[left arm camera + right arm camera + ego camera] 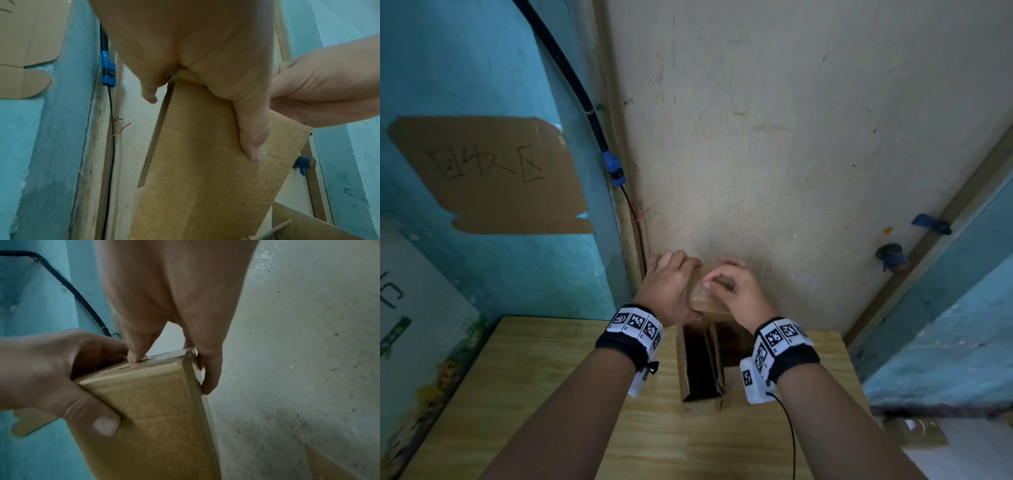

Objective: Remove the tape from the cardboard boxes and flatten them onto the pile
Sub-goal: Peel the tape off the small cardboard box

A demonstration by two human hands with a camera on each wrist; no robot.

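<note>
In the middle of the frame, above the pale wooden tabletop (551, 377), two hands work on a small brown cardboard box (710, 303).

The left hand (671, 291) wraps its side; the right hand (736, 291) picks at the shiny clear tape (164, 356) on top. The box looks light and stiff, the tape slippery; grab a loose tape end.

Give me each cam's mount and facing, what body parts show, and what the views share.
Head: worn on the head, looks forward and down at a wooden table and wall corner; both forearms, left hand, right hand.
Left wrist: looks along the left hand down the cardboard box; right hand enters at right.
Right wrist: looks along the right hand at the box's taped top edge; left hand grips it.
Shared: box, both hands.
</note>
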